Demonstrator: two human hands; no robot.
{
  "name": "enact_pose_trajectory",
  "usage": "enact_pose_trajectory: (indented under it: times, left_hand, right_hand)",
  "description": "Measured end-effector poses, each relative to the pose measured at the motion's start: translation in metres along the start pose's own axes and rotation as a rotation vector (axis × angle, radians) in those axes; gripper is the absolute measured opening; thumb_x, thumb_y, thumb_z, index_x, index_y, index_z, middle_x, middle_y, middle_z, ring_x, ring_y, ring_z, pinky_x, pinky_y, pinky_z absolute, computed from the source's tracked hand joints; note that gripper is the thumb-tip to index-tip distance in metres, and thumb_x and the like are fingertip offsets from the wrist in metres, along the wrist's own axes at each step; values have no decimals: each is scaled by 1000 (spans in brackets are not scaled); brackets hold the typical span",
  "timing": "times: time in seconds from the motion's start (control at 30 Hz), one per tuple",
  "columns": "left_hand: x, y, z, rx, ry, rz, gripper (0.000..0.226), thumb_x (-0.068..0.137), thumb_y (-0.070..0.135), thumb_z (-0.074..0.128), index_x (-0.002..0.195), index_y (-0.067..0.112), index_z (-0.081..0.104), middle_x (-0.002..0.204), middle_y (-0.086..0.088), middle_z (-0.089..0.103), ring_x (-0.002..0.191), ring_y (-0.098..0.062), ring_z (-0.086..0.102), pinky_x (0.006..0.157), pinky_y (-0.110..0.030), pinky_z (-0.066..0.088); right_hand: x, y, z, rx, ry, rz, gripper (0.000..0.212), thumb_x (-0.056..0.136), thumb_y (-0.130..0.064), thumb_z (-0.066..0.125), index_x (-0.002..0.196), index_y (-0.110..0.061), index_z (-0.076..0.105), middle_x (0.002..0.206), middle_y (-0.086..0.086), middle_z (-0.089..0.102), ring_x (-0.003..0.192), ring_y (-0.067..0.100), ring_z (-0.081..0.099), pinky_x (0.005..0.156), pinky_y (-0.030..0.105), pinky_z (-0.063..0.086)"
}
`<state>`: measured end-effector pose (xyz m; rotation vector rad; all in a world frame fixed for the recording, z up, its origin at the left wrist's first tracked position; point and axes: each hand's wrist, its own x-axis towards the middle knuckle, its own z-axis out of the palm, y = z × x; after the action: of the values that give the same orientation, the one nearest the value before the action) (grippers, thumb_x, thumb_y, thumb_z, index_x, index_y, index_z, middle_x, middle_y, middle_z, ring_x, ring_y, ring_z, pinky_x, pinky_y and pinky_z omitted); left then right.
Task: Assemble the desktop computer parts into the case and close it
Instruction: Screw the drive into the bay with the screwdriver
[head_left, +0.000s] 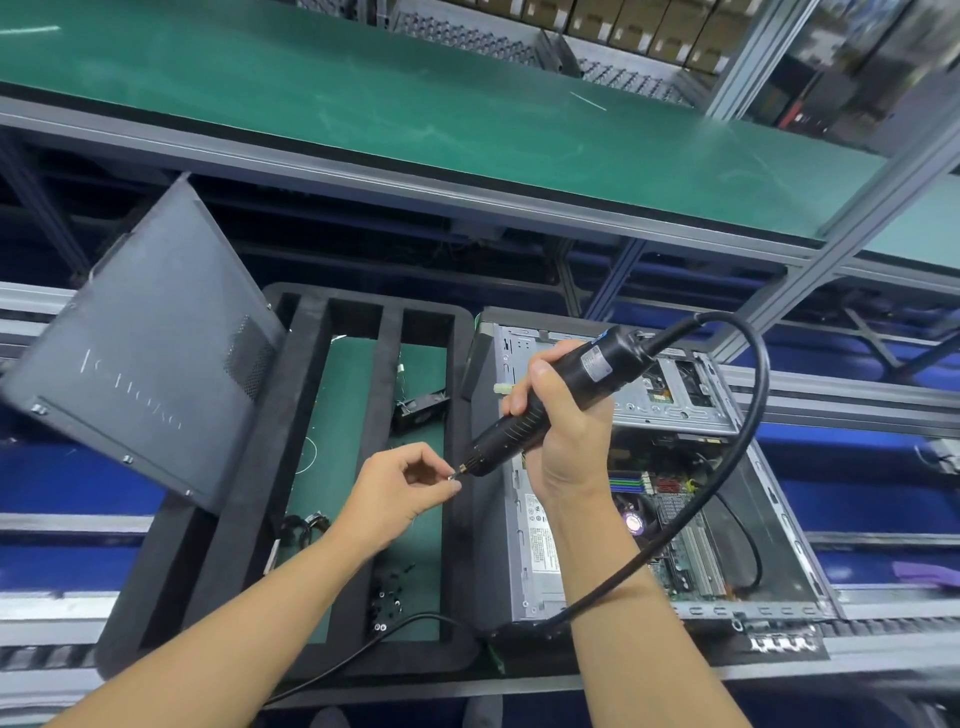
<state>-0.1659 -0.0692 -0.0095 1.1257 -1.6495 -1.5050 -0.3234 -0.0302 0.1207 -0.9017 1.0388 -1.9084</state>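
Observation:
My right hand (563, 421) grips a black electric screwdriver (550, 405) in the air, its tip pointing down-left. My left hand (402, 486) pinches a small screw (453, 474) right at the driver's tip. The open computer case (644, 467) lies on its side to the right, with the motherboard (675, 530), a silver power supply (535, 535) and a drive cage (670, 395) inside. The dark side panel (140, 358) leans upright at the left. The driver's black cable (748, 452) loops over the case.
A black foam tray (260, 499) with long slots stands between panel and case; it holds a small fan (418, 408), a cable bundle (304, 525) and several loose screws (389, 597). A green-topped shelf (415, 114) runs above. Roller rails (52, 654) cross the bench front.

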Motion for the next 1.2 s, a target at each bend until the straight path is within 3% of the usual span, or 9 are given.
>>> enact_pose_trajectory:
  times: [0.13, 0.33, 0.47, 0.53, 0.7, 0.8, 0.9, 1.03, 1.2]
  left_hand:
    - [2, -2, 0, 1, 20, -2, 16, 73, 22, 87, 76, 28, 74, 70, 3, 71, 62, -4, 59, 65, -21, 48]
    - [-2, -1, 6, -2, 115, 21, 17, 75, 20, 86, 79, 33, 76, 77, 8, 74, 67, -2, 66, 66, -10, 47]
    - [1, 5, 6, -47, 111, 22, 15, 77, 20, 84, 81, 33, 77, 79, 7, 75, 69, -2, 67, 68, -11, 48]
    - [4, 9, 7, -10, 101, 41, 15, 78, 22, 84, 82, 34, 76, 78, 10, 75, 69, 0, 67, 66, -8, 46]
    - [16, 25, 10, 59, 76, 118, 19, 77, 22, 84, 75, 37, 73, 75, 11, 73, 65, 3, 64, 65, -7, 45]
    - [19, 36, 14, 92, 1, 169, 21, 76, 18, 86, 70, 33, 72, 70, 11, 72, 60, 4, 60, 61, -7, 43]
    - [21, 46, 17, 111, -46, 177, 16, 75, 17, 86, 73, 27, 74, 74, 8, 75, 65, 0, 64, 65, -11, 47]
    - [23, 51, 21, 93, -94, 153, 14, 76, 17, 85, 77, 27, 76, 79, 8, 76, 71, -1, 67, 70, -11, 47]
    - [26, 50, 22, 57, -176, 106, 8, 81, 21, 80, 83, 29, 77, 86, 1, 77, 88, -19, 73, 88, -34, 54]
  right_hand:
    - [0, 0, -1, -3, 25, 6, 15, 87, -3, 61, 94, -16, 58, 75, 4, 55, 57, 20, 53, 67, 38, 50]
    - [-1, -3, 1, 58, -77, 61, 25, 86, -3, 51, 110, -12, 51, 89, -1, 59, 70, 18, 61, 88, 54, 44]
    - [4, -15, -1, -192, -160, 81, 31, 89, -13, 63, 117, -24, 56, 91, -9, 67, 89, 23, 66, 106, 65, 46]
    - [7, -23, -1, -379, -171, 62, 26, 84, -28, 73, 107, -35, 61, 91, -5, 66, 99, 36, 66, 103, 60, 50]
    - [17, -43, 10, -581, -213, -48, 30, 76, -37, 81, 93, -46, 58, 87, -6, 64, 89, 28, 65, 83, 31, 58]
    - [21, -52, 14, -606, -208, -58, 30, 79, -32, 81, 95, -32, 55, 87, 7, 62, 82, 21, 62, 80, 34, 56]
    - [23, -56, 16, -585, -176, -41, 33, 86, -20, 78, 103, -11, 50, 94, 19, 61, 89, 35, 65, 87, 46, 57]
    - [20, -57, 16, -451, -98, -67, 35, 87, -5, 69, 110, -4, 43, 80, -1, 58, 72, 27, 67, 77, 45, 59]
    - [17, -54, 11, -376, -63, -123, 42, 90, 3, 66, 113, -12, 33, 80, -6, 57, 71, 31, 61, 73, 40, 57]
